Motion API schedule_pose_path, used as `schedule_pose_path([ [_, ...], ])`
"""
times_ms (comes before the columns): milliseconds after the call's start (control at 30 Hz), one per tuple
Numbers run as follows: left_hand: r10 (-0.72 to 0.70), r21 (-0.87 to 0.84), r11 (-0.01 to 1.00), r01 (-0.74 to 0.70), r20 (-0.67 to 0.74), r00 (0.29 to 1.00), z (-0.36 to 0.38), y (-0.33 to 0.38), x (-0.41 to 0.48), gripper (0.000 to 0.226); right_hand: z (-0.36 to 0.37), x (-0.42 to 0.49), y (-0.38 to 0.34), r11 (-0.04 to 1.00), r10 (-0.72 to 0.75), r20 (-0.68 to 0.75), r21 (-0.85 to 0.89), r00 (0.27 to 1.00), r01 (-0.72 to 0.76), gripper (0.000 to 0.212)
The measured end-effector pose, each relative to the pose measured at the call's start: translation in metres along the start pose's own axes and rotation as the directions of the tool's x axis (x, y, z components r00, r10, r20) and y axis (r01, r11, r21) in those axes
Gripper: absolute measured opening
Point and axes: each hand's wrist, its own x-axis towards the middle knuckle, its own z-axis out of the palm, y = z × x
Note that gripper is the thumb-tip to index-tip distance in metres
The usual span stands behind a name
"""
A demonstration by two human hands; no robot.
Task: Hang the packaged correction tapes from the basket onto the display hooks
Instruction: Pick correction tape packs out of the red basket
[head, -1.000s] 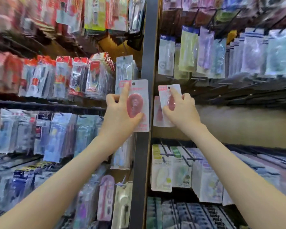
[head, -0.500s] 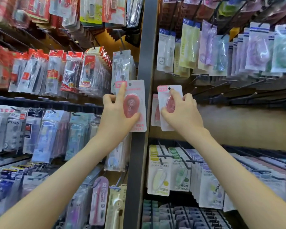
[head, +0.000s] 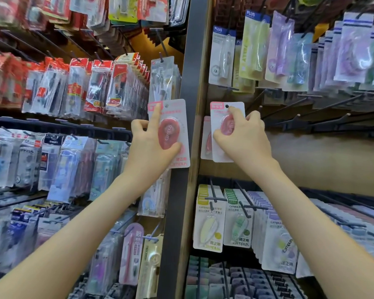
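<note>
Mid-frame, the right hand (head: 244, 137) pinches a pink correction tape pack (head: 224, 130) at the hook; the left hand (head: 151, 145) grips another pack (head: 173, 134). Light, stiff cards, probably best held near the punched hole.

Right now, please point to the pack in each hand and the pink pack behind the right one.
Left-hand pack (head: 168, 134): head view, red dispenser.
Right-hand pack (head: 218, 110): head view, card's top.
Rear pack (head: 205, 130): head view, left edge.

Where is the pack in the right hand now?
In the head view, just right of centre: the right hand holds the pack up just right of the dark post, overlapping another pink pack behind it.
</note>
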Motion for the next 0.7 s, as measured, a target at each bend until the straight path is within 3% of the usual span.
schedule_pose_path([
  [400,-0.012,-0.001,1.000,0.012,0.025,1.000,0.0038,0.0014,-0.0020,0.090,-0.0024,-0.0047,0.0017,0.986,-0.106,0.050,-0.125,0.993,0.112,0.063],
  [700,-0.004,0.001,1.000,0.004,0.019,1.000,0.0037,-0.0036,-0.0020,0.090,0.0028,-0.0069,0.0061,0.999,-0.019,0.018,-0.026,1.000,0.020,0.066],
])
